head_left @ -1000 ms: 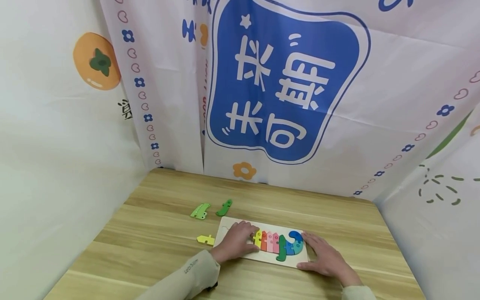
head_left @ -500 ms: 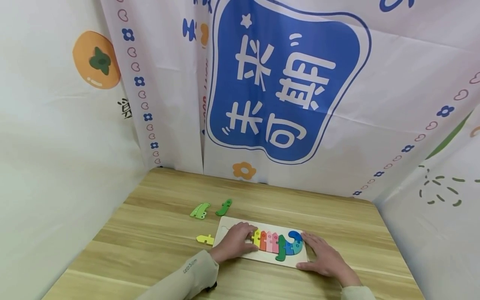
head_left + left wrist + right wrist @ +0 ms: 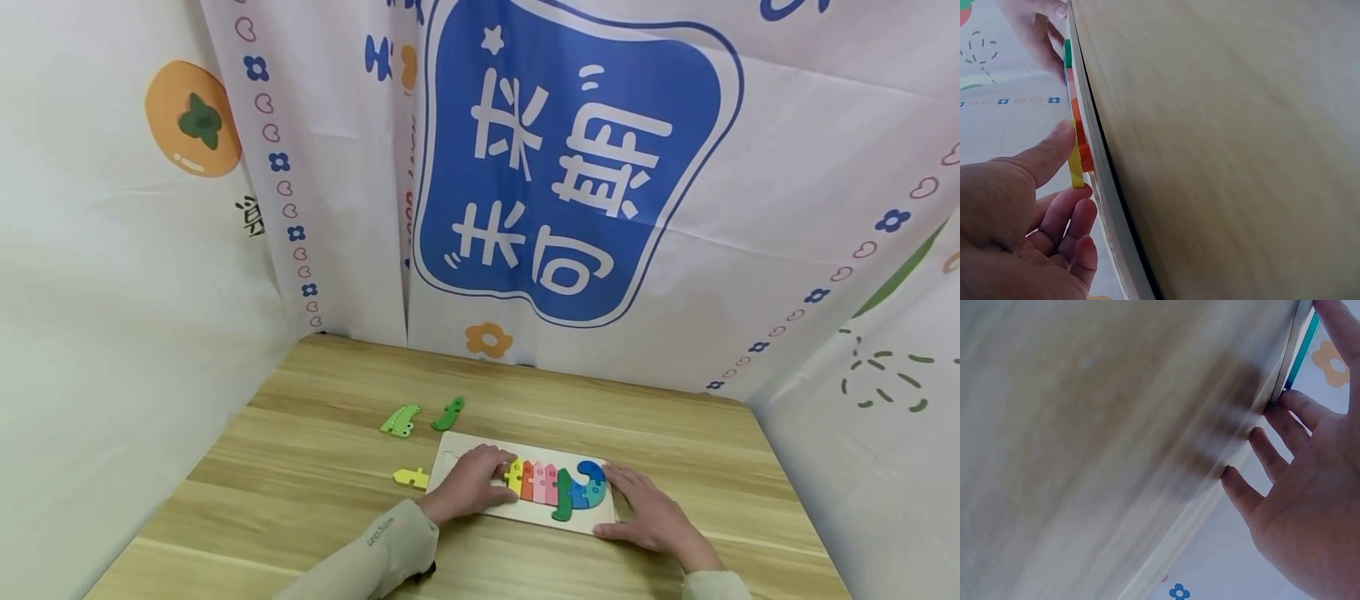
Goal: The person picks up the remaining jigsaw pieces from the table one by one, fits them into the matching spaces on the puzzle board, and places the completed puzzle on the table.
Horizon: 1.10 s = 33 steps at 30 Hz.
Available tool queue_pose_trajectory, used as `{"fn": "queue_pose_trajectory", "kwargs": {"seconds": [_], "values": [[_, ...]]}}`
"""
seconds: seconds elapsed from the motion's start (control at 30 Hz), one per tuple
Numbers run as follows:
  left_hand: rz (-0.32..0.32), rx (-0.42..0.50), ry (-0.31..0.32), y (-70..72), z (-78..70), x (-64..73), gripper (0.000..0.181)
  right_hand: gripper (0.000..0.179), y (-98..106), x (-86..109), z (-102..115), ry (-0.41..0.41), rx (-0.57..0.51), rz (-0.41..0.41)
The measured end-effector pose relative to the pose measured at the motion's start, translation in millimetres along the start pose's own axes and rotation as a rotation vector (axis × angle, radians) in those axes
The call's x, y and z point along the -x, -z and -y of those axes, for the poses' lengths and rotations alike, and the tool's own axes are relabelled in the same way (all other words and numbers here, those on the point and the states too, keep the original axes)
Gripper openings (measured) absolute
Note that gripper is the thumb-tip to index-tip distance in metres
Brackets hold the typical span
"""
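Note:
In the head view, a pale wooden puzzle board (image 3: 453, 443) lies on the table under both hands. My left hand (image 3: 465, 483) reaches over its left part and pinches a yellow puzzle piece (image 3: 514, 478) between thumb and fingers; the left wrist view shows this yellow piece (image 3: 1077, 164) edge-on, next to an orange piece (image 3: 1086, 157). Right of it sit orange and pink pieces (image 3: 540, 483), a dark green leg piece (image 3: 562, 497) and a blue curled tail (image 3: 595, 483). At the board's right end, my right hand (image 3: 651, 512) grips the edge, thumb at the near corner, fingers at the far one.
Behind the board lie a light green crocodile head (image 3: 402, 422) and a dark green leg piece (image 3: 450, 415). Another yellow piece (image 3: 411, 478) lies by the board's left edge. Printed cloth walls (image 3: 360, 250) border the wooden table (image 3: 300, 467).

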<state>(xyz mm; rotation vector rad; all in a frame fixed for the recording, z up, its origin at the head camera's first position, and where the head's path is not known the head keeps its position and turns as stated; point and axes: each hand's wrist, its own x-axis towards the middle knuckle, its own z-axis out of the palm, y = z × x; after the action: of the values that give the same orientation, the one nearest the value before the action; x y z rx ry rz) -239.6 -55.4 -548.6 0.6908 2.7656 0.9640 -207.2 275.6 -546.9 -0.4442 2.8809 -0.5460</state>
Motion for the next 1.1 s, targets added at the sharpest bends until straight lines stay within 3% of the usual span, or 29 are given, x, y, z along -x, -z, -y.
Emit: {"fn": "queue_pose_trajectory", "kwargs": {"seconds": [0.67,1.1], "values": [[0.007,0.041,0.029,2.1,-1.2,1.3,0.059,0.106,2.2,0.6,1.1,0.003,-0.001,0.003],[-0.011,0.007,0.046,-0.8,-4.5,-3.4,0.058,0.107,1.8,0.1,0.7,0.011,0.005,-0.006]]}}
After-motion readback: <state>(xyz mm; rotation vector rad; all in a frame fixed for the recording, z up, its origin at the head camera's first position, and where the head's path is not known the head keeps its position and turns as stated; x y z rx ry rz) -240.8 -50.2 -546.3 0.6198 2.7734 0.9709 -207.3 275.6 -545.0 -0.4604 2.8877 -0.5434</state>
